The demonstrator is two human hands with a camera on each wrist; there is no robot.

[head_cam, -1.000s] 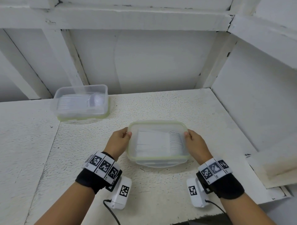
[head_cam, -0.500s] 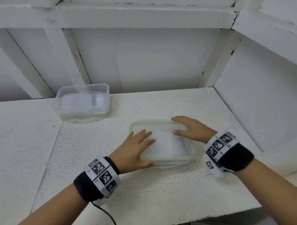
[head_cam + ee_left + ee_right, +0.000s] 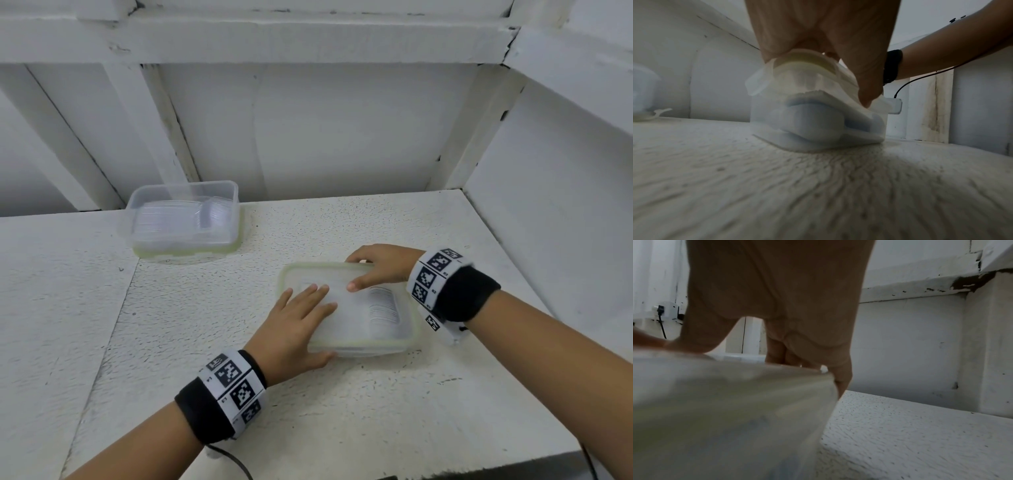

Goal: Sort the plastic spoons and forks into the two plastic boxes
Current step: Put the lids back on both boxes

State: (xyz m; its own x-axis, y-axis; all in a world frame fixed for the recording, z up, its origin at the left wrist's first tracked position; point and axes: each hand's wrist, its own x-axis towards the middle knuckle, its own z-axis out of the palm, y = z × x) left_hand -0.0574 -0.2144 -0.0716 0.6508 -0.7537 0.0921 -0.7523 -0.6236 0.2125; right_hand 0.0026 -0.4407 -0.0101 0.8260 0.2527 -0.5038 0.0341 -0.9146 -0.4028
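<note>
Both hands have moved from the near box's (image 3: 346,310) ends onto its lid: left hand (image 3: 294,329) flat, fingers straight; right hand (image 3: 383,265) pressing the far edge.

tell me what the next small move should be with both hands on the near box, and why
Probably press down along the lid's edges to seat it. The left hand lies flat on the lid of the near box, thumb at its front edge, and the right hand presses the far edge. The left wrist view shows the lid sitting raised and uneven, so it looks unsealed.
</note>
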